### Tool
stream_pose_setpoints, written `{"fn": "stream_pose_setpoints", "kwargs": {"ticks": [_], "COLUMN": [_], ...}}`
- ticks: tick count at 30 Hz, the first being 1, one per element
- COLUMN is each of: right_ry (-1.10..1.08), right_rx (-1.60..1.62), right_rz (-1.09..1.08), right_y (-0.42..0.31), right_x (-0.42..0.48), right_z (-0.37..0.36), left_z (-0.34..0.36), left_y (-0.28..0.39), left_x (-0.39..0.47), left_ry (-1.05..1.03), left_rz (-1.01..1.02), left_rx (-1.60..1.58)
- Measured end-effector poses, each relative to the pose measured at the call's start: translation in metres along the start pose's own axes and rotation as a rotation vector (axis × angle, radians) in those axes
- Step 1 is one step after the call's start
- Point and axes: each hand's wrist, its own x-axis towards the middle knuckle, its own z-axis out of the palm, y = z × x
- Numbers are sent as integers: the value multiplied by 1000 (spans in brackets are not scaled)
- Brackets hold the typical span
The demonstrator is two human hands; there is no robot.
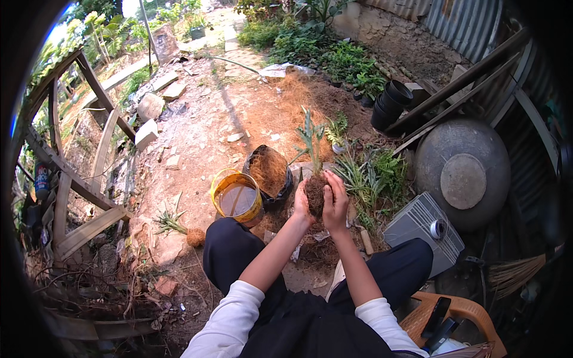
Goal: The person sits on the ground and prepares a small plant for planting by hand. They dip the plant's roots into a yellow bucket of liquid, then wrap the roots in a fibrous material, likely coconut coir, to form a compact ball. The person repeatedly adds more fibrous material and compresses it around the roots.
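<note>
Between my palms is the dark, fibrous root ball (316, 197) of a potted-size plant (310, 138), whose green leaves stand up above my fingers. My left hand (302, 203) presses on its left side, and my right hand (335, 199) cups the right side. Just left of my hands sits a black plastic bag (286, 190) filled with brown coir fibre (267, 172). A yellow bucket (257, 210) holding cloudy water stands beside the bag, close to my left knee. Farther left, a small plant (172, 221) lies on the ground with its roots wrapped in a brown fibre ball (195, 237).
Several leafy cuttings (365, 176) lie right of my hands, near a grey plastic lid (416, 228) bearing a roll of tape (438, 229). Beyond are a large dark round vessel (474, 134) and stacked black pots (389, 105). An orange plastic chair (465, 308) holds phones at lower right.
</note>
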Motion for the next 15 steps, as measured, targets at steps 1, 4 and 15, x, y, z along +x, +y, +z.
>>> {"fn": "stream_pose_setpoints", "kwargs": {"ticks": [1,4,15], "right_ry": [-37,-213,-174], "right_rx": [-101,-359,-307], "right_rz": [-102,-210,-281], "right_y": [-5,-4,-7], "right_x": [4,-2,2], "right_z": [-5,-11,-7], "left_z": [3,18,14], "left_y": [1,3,-7], "left_x": [-2,-10,-4], "left_ry": [-15,83,110], "left_rz": [8,-1,104], "left_rx": [-2,44,216]}}
